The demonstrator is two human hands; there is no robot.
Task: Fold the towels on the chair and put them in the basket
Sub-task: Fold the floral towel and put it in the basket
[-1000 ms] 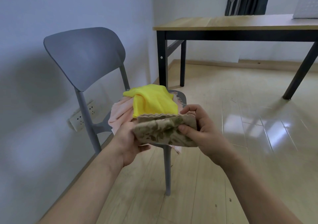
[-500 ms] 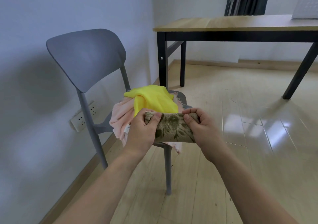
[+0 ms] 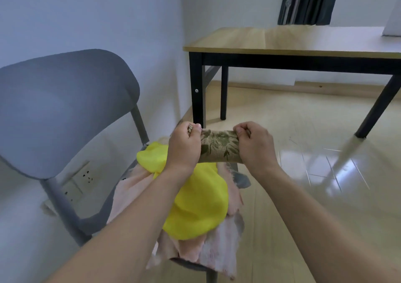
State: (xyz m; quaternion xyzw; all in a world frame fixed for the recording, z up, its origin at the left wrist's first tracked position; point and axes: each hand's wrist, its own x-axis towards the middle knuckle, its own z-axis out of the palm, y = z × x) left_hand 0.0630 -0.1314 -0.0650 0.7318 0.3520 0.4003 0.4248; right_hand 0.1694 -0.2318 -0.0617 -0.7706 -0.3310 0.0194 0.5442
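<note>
Hands, left hand (image 3: 184,147) and right hand (image 3: 256,146), grip apparently rolled floral towel (image 3: 219,147) above chair (image 3: 65,113).

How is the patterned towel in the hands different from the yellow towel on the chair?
The patterned towel is folded into a compact bundle held in the air by both hands; the yellow towel lies loose and rumpled on the chair. The patterned towel has a leafy print; the yellow towel is plain.

Your left hand (image 3: 184,147) and right hand (image 3: 255,146) grip opposite ends of the rolled towel (image 3: 219,146), held above the chair (image 3: 65,113). Below it, one loose towel (image 3: 195,204) lies on another towel (image 3: 217,250) spread over the seat. Chair back stands to your left. Table (image 3: 282,41) stands behind, to the right. Wall socket (image 3: 80,182) sits behind the chair.
</note>
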